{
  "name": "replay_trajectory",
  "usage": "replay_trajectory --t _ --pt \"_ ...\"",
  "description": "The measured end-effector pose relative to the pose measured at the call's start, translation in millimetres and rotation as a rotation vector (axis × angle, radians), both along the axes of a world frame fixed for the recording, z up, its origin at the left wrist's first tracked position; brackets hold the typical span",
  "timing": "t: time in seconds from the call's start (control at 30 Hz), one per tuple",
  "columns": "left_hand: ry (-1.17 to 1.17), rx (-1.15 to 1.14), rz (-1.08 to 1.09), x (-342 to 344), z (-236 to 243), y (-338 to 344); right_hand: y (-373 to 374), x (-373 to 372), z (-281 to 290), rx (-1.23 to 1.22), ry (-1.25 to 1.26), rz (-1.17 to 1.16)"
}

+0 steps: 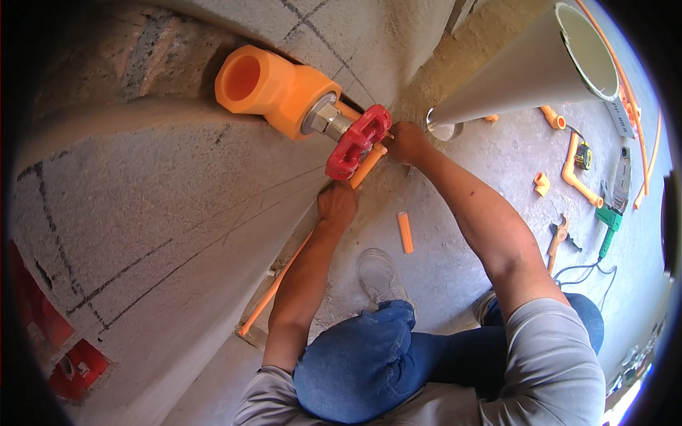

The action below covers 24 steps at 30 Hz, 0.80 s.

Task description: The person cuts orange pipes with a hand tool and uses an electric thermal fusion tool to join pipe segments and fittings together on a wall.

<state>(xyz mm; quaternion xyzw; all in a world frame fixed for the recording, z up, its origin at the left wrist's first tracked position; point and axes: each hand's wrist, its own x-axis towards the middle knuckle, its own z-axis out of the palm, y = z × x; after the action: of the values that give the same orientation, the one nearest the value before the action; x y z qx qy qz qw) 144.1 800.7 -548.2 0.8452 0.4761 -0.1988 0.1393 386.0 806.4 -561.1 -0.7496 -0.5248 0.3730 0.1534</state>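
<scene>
Left hand (337, 203) clasps the likely light, stiff orange plastic pipe (367, 167), best held mid-length; I cannot tell the grip of the right hand (410, 145).

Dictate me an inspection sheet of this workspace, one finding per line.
Surface: grey floor, dusty in look.
Job's things: orange valve with red handwheel; orange pipe beside it.
Clutter: short orange pipe piece, orange elbow fitting, tape measure, green corded tool.
Hands: left hand and right hand at the handwheel and pipe, fingers partly hidden.
Cables: dark cord loosely curved near the green tool.
Surroundings: grey wall with black lines; large white pipe.
</scene>
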Motion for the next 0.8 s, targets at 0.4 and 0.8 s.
replay_trajectory --t 0.4,0.8 --pt "0.046 -0.005 0.127 15.5 8.5 -3.2 -3.0 -0.6 -12.9 0.061 -0.007 0.006" --pt "-0.531 0.39 -0.167 3.6 212.2 -31.7 -7.1 -4.4 21.0 0.029 0.115 -0.038"
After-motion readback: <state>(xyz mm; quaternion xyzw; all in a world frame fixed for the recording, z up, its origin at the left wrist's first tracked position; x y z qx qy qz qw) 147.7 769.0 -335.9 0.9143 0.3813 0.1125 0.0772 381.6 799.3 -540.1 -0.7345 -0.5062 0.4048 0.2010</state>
